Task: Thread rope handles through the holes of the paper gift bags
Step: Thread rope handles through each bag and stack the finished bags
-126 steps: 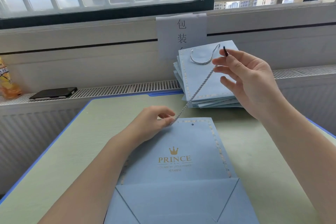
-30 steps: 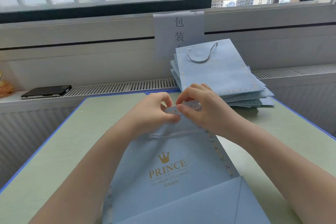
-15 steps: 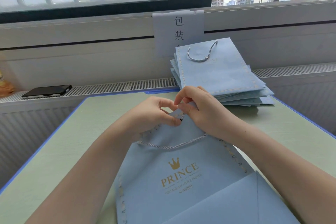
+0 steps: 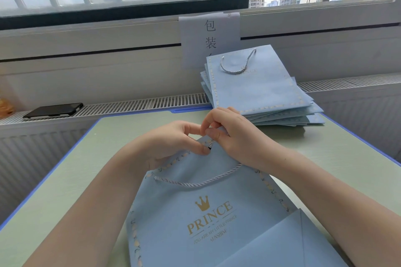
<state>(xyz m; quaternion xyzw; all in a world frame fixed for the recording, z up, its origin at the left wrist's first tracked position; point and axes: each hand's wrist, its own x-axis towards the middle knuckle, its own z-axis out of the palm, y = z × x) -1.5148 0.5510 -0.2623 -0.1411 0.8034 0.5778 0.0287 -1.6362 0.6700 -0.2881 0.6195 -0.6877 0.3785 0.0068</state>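
Two bare forearms reach in from the bottom edge over a pale green desk [image 4: 65, 180]. A light blue paper gift bag [image 4: 206, 223] printed "PRINCE" lies flat on it. Both hands meet at the bag's lifted top edge. The left hand [image 4: 171, 143] pinches that edge, fingers curled. The right hand [image 4: 230, 134] pinches the rope handle [image 4: 195, 184] at its dark tip; the rope sags across the bag's front. Finished bags [image 4: 260, 89] are stacked behind.

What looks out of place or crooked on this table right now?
Nothing is damaged or spilled. The bag being threaded lies askew, its top edge lifted by both hands. The stack of finished bags is fanned unevenly and overhangs the table's back edge.
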